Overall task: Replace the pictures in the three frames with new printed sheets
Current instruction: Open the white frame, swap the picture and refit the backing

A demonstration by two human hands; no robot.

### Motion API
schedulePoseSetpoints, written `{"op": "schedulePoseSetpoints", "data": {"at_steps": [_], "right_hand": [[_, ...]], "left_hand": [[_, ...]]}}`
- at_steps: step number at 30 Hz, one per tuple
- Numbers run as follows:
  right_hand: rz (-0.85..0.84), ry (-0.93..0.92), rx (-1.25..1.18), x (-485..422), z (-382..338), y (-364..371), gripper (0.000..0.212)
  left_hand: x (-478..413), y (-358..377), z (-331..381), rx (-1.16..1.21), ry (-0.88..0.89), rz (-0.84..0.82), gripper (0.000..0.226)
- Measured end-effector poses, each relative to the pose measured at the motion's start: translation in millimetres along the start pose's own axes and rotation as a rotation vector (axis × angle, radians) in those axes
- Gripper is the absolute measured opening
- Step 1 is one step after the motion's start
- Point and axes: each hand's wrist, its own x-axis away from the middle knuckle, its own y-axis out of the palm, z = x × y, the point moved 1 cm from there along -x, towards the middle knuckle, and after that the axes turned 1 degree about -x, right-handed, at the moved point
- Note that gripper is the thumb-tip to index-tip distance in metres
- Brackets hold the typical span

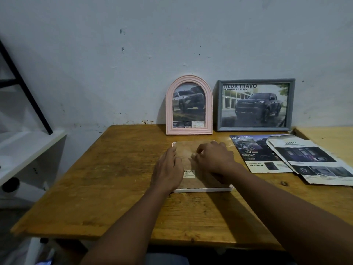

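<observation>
Wooden table: carries all items. Grey frame at 1 o'clock and pink arched frame at 12 o'clock stand upright against the wall, each showing a truck picture. Two printed sheets lie overlapping at 3 o'clock. The white frame lies face down at centre, brown backing up. My left hand rests flat on its 9 o'clock edge, fingers relaxed. My right hand has fingers curled onto the backing; whether they pinch anything, I cannot tell. Barcode sticker sits between my hands.
</observation>
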Motion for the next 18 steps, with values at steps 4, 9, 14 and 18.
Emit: {"op": "schedulePoseSetpoints", "data": {"at_steps": [4, 9, 14, 18], "right_hand": [[0.092, 0.021, -0.047, -8.1, 24.5, 4.8, 0.049], [0.079, -0.01, -0.065, -11.1, 26.3, 27.4, 0.048], [0.067, -0.058, -0.02, -19.5, 26.9, 31.7, 0.049], [0.078, -0.081, 0.003, -20.1, 27.6, 32.9, 0.05]], "left_hand": [[-4.8, -1.7, 6.6, -0.128, 0.072, -0.012, 0.045], [-13.1, -2.6, 14.1, -0.33, 0.135, -0.071, 0.053], [-14.5, 1.9, 13.2, -0.478, 0.171, -0.196, 0.055], [-17.1, 3.0, 11.3, -0.497, 0.149, -0.278, 0.059]]}}
